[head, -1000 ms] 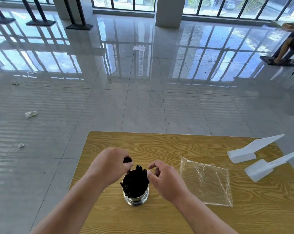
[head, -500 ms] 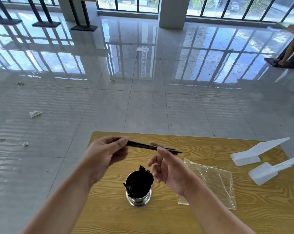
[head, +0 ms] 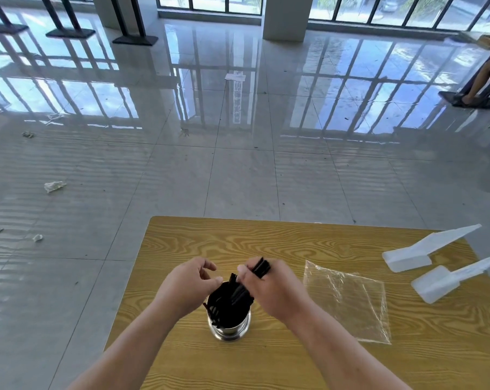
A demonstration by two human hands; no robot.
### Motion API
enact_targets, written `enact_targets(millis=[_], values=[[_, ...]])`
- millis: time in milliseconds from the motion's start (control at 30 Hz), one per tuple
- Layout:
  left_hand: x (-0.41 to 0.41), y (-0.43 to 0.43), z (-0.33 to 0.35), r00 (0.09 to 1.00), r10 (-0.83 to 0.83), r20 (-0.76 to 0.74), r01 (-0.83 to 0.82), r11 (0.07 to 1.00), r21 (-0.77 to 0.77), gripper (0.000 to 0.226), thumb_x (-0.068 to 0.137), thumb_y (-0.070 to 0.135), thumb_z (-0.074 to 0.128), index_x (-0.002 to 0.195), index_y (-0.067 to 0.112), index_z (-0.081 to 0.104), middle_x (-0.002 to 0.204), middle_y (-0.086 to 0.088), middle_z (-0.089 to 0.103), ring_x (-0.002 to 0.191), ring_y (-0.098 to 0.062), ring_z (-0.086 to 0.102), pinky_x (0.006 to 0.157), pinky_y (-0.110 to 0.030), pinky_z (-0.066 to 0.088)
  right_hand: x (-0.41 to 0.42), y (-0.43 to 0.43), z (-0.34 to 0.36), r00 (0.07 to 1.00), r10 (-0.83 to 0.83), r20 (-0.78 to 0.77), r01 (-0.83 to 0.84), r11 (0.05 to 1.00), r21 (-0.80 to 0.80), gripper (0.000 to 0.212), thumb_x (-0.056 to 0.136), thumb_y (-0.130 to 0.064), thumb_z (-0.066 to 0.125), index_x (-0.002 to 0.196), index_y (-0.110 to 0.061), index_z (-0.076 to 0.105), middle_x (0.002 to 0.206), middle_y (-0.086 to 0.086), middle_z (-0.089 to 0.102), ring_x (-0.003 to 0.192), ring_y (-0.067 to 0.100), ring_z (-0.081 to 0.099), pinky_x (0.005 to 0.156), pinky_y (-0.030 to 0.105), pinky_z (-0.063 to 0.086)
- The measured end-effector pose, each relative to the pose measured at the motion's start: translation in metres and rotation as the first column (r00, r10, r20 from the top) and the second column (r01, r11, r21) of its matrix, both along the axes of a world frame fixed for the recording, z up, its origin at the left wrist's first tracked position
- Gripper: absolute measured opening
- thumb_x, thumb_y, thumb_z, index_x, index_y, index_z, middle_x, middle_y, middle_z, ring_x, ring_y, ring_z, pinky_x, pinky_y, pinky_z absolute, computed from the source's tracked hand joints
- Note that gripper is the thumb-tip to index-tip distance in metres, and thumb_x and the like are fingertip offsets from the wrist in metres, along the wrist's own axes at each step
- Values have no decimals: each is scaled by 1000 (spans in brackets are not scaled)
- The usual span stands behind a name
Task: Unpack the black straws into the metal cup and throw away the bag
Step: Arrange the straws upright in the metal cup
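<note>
My right hand (head: 274, 291): pinches thin black plastic straws (head: 262, 266) above shiny metal cup (head: 232, 329).
My left hand (head: 187, 285): loosely curled, seemingly empty, beside it.
Clear plastic bag (head: 348, 299): right of both.

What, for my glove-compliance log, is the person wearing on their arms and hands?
Nothing visible. The left hand and right hand are bare: no gloves, rings or watch. Both forearms are uncovered down to the frame's bottom edge, with no sleeve or cuff in view.

Big open hall, canteen-like: glossy tiled floor (head: 238, 178), tall window wall (head: 210, 2), square pillar (head: 284, 18), black table stands (head: 134, 39)
</note>
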State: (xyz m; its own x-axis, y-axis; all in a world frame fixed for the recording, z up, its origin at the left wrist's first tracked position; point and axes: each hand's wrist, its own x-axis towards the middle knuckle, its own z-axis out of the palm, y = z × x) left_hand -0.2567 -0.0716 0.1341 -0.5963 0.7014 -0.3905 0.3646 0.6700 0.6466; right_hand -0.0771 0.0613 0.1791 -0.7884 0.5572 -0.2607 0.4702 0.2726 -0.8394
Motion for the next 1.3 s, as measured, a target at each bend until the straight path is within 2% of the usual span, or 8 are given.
enact_targets(millis=[100, 233, 400, 633, 933, 1033, 1200, 1300], values=[[5, 14, -5, 991, -113, -72, 106, 990, -92, 35, 82, 51, 76, 114, 45, 63, 91, 13, 69, 77, -2, 67, 59, -21, 48, 2, -11, -20, 970, 126, 208, -135, 991, 25, 27, 91, -55, 64, 110, -37, 72, 89, -14, 76, 78, 3, 70, 70, 31, 62], [12, 28, -12, 969, -219, -116, 200, 967, -157, 52, 81, 46, 76, 131, 41, 63, 99, 17, 64, 86, -3, 63, 63, -22, 48, 12, -11, -33, 974, 41, 222, -59, 995, 76, 49, 84, -66, 59, 129, -46, 63, 78, -13, 69, 64, -1, 62, 55, 22, 48], [21, 33, -16, 946, -291, -139, 268, 949, -163, 8, 84, 43, 68, 89, 37, 70, 86, 17, 68, 78, -1, 63, 65, -26, 56, 24, -4, -42, 982, 18, 187, -34, 996, 82, 35, 92, -59, 60, 124, -45, 64, 73, -7, 68, 57, 1, 57, 55, 28, 49], [20, 30, -4, 929, -312, -200, 295, 949, -108, 19, 89, 45, 67, 83, 29, 76, 77, 13, 73, 73, -3, 66, 68, -33, 60, 27, 0, -42, 990, -10, 141, -4, 995, 102, 28, 99, -54, 61, 123, -42, 65, 70, -7, 64, 58, 0, 56, 58, 29, 52], [14, 23, 37, 916, -254, -310, 277, 960, 33, 29, 87, 47, 74, 69, 26, 73, 62, 11, 69, 60, -7, 63, 50, -20, 43, 25, 1, -37, 990, -55, 128, 46, 996, 75, 14, 99, -49, 60, 105, -40, 69, 69, -23, 66, 54, 2, 54, 54, 26, 47], [8, 19, 55, 922, -221, -319, 264, 960, 98, 24, 88, 49, 75, 71, 31, 75, 63, 13, 69, 55, -7, 61, 46, -18, 40, 24, 0, -34, 993, -68, 96, 62, 996, 62, 7, 102, -42, 62, 101, -39, 69, 65, -20, 63, 54, 3, 51, 55, 26, 46], [-10, 10, 91, 990, -43, -136, 82, 949, 304, 9, 86, 45, 83, 78, 46, 79, 63, 12, 74, 50, -7, 65, 49, -28, 51, 25, -1, -25, 990, -135, -26, 135, 991, -4, 16, 104, -30, 62, 92, -29, 72, 60, -8, 58, 53, 5, 44, 50, 29, 40], [-20, 8, 108, 993, 100, 65, -119, 880, 460, 11, 86, 29, 85, 80, 37, 84, 68, -2, 78, 59, -21, 74, 60, -32, 62, 25, 0, -22, 977, -196, -80, 190, 979, -79, 20, 103, -22, 61, 88, -22, 74, 54, -11, 57, 47, 5, 41, 44, 22, 35]])
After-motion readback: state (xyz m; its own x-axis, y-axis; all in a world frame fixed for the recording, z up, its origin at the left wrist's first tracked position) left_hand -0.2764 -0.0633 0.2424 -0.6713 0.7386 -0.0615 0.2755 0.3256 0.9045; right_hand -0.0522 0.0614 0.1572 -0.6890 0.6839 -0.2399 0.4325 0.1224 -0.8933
